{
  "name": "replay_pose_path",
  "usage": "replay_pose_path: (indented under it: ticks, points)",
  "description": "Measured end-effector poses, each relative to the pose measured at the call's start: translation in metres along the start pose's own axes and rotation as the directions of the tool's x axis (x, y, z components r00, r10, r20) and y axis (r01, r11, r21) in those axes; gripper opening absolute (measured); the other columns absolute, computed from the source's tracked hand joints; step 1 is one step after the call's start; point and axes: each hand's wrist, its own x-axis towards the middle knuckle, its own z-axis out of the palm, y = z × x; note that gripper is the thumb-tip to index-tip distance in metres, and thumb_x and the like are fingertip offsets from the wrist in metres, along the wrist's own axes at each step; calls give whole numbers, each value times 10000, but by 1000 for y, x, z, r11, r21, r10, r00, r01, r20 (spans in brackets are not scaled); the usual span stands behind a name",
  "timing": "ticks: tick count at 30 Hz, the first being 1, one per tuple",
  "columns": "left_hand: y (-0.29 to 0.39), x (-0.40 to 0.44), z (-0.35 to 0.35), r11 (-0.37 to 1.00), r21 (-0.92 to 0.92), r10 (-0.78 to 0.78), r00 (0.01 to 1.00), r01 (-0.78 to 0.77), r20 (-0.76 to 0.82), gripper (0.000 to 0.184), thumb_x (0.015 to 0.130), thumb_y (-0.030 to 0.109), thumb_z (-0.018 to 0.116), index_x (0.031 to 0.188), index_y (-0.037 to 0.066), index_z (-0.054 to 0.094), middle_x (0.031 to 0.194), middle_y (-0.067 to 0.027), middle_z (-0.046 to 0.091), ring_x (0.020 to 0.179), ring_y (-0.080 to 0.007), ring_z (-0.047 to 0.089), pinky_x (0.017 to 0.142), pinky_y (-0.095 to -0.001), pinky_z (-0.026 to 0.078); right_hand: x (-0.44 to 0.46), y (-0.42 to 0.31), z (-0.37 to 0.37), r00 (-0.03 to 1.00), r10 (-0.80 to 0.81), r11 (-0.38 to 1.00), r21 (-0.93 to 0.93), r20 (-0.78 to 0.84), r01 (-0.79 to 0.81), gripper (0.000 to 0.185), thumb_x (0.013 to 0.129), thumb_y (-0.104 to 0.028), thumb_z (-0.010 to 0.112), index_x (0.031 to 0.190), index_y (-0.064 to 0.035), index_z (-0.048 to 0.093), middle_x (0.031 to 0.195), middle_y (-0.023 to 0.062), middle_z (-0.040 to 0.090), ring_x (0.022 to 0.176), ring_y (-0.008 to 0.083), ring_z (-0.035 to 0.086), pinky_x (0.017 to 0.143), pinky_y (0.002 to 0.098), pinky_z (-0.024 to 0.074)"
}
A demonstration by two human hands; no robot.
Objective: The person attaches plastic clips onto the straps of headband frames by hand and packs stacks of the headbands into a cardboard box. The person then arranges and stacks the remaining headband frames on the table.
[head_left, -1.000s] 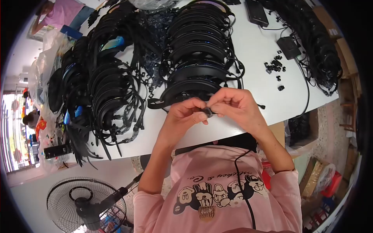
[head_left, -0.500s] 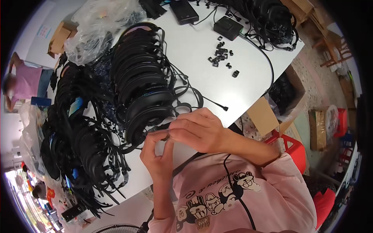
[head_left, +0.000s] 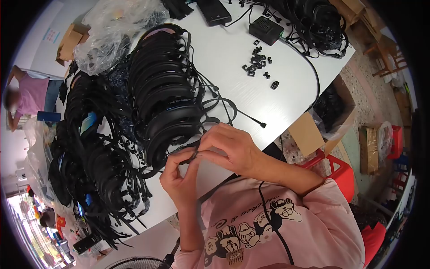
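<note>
A row of black curved goggle-like pieces with straps (head_left: 165, 89) lies on the white table, its near end by my hands. At that near end, my left hand (head_left: 177, 179) pinches a thin black strap (head_left: 195, 147) between thumb and forefinger. My right hand (head_left: 230, 150) grips the same strap close beside it, fingertips almost touching those of the left. The fingers cover most of what is held, so its end is hidden. Past my right hand, a loose strap with a black buckle at its tip (head_left: 262, 124) stretches over the tabletop.
Small black buckles (head_left: 255, 62) lie scattered on the white table (head_left: 224, 54). Beyond them are a black box with a cable (head_left: 266, 30) and a power bank-like device (head_left: 213, 12). More strapped pieces (head_left: 105, 172) pile up at left. A person (head_left: 31, 96) stands far left.
Both hands remain at nearly the same spot. My right hand's fingers have shifted slightly, and more of the black strap shows between the fingertips. The view has moved a little.
</note>
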Motion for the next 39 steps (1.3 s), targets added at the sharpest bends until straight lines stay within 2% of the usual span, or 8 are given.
replay_pose_path:
  ticks: [9, 15, 19, 21, 23, 25, 31, 39]
  points:
    - [-6, -4, -5, 994, 107, 6, 999, -12, 53, 191, 830, -94, 777, 969, 6, 693, 1058, -94, 756, 945, -137, 691, 898, -263, 531, 2, -5, -6, 985, -70, 993, -84, 160, 84, 202, 883, -81, 732, 969, -56, 552, 878, 78, 548, 849, 287, 566, 700, 386, 504]
    - [-15, -4, -6, 987, -35, -156, 987, 155, -26, 173, 860, -95, 741, 995, -9, 674, 1062, -93, 746, 957, -121, 681, 892, -253, 526, -5, -16, -7, 927, 99, 954, 231, 361, -192, 165, 922, -115, 703, 980, -53, 561, 861, 88, 564, 841, 283, 592, 718, 410, 497]
    - [-11, -4, -13, 987, -8, -159, 987, 160, 7, 177, 864, -92, 739, 1005, -13, 669, 1063, -88, 739, 955, -116, 675, 890, -254, 525, 5, -17, -16, 904, 215, 919, 236, 371, -315, 127, 898, -90, 731, 973, -72, 630, 879, 57, 601, 730, 230, 594, 661, 341, 482]
    - [-8, -1, -13, 993, 18, -113, 993, 113, 28, 171, 868, -90, 736, 1004, -9, 670, 1061, -84, 737, 948, -116, 674, 893, -258, 527, 15, -7, -29, 956, 129, 965, 188, 263, -182, 143, 873, -99, 751, 972, -75, 651, 884, 55, 624, 727, 221, 613, 658, 337, 483]
    - [-3, -3, -10, 996, 65, -69, 997, 66, 32, 194, 874, -78, 727, 1045, 2, 682, 1036, -88, 727, 942, -138, 679, 881, -266, 528, 32, 7, -54, 999, -20, 947, -319, 35, 30, 192, 837, -128, 783, 980, -78, 665, 900, 63, 656, 788, 242, 644, 676, 351, 500]
    - [5, -3, -3, 986, 165, -18, 998, 8, 54, 223, 876, -64, 721, 1083, 16, 694, 1012, -96, 711, 933, -168, 682, 863, -277, 531, 51, 22, -80, 990, -119, 685, -728, -80, 23, 220, 821, -190, 782, 957, -82, 648, 894, 47, 626, 852, 248, 613, 740, 381, 511]
    - [21, -2, 12, 913, 372, 110, 980, -166, 166, 229, 872, -31, 719, 1087, 49, 725, 984, -109, 651, 889, -245, 667, 782, -328, 542, 62, 76, -117, 1000, -7, 466, -885, 16, 17, 178, 781, -181, 794, 907, -91, 705, 935, 39, 624, 988, 246, 577, 814, 375, 498]
    - [22, 0, 20, 897, 380, 167, 970, -225, 179, 157, 853, -33, 748, 990, 40, 729, 993, -96, 632, 878, -241, 653, 738, -337, 531, 59, 78, -114, 1000, 14, 553, -833, 3, -5, 158, 793, -148, 793, 931, -105, 730, 936, 25, 624, 960, 233, 592, 797, 364, 511]
